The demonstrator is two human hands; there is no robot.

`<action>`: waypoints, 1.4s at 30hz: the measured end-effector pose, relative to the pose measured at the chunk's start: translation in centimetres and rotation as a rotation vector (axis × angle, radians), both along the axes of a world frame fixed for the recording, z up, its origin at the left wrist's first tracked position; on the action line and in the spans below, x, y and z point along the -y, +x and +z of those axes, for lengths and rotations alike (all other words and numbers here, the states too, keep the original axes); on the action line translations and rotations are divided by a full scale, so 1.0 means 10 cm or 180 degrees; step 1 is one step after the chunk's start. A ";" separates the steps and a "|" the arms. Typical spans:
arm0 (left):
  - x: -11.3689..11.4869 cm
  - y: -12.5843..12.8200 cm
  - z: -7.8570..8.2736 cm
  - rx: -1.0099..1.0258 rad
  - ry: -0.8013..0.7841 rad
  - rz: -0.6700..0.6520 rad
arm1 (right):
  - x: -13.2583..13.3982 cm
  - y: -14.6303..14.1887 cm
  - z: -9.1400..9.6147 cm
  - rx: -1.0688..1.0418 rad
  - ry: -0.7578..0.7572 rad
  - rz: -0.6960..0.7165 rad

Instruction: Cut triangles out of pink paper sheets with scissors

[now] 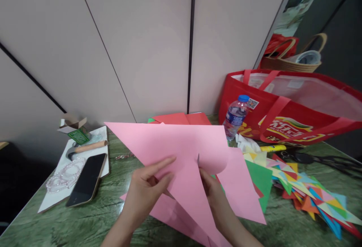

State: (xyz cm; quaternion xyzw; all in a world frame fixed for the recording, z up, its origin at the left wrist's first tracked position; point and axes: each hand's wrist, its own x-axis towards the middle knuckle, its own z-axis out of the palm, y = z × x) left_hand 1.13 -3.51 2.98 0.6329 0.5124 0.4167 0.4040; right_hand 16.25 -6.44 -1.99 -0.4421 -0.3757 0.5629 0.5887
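Left hand (147, 192) and right hand (212, 190) pinch pink sheet (175, 141) left of red bag (283, 122) (raised, likely steadying its fold).

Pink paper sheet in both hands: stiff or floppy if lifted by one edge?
Probably floppy: the pink paper sheet curls over above the right hand. Likely very light: the left hand pinches it lightly. May slide on the glossy table.

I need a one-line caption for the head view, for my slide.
Left hand and right hand hold a partly folded pink sheet above a green table, beside colourful paper triangles.
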 end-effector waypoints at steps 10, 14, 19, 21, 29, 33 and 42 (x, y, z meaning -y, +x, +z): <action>-0.01 -0.01 0.01 0.0027 -0.0017 0.0008 | 0.01 -0.01 -0.04 0.0013 0.0020 -0.0029; -0.01 -0.01 0.02 0.0032 -0.0050 0.0032 | 0.01 -0.01 -0.04 0.0122 0.0057 -0.0019; -0.01 -0.01 0.01 0.0048 -0.0047 0.0026 | 0.02 0.00 -0.01 0.0266 0.0029 -0.0056; -0.01 -0.01 0.01 0.0078 -0.0074 0.0028 | 0.02 -0.01 0.00 0.0265 0.0006 -0.0060; -0.01 0.00 0.02 0.0170 -0.0157 0.0016 | 0.01 -0.02 0.00 0.0202 -0.0061 -0.0071; -0.01 -0.02 0.00 0.0046 -0.0128 0.0013 | 0.01 -0.02 0.00 0.0199 -0.0074 -0.0058; 0.00 0.00 0.01 0.0178 -0.0162 0.0022 | 0.01 0.00 0.04 0.0150 -0.0112 0.0050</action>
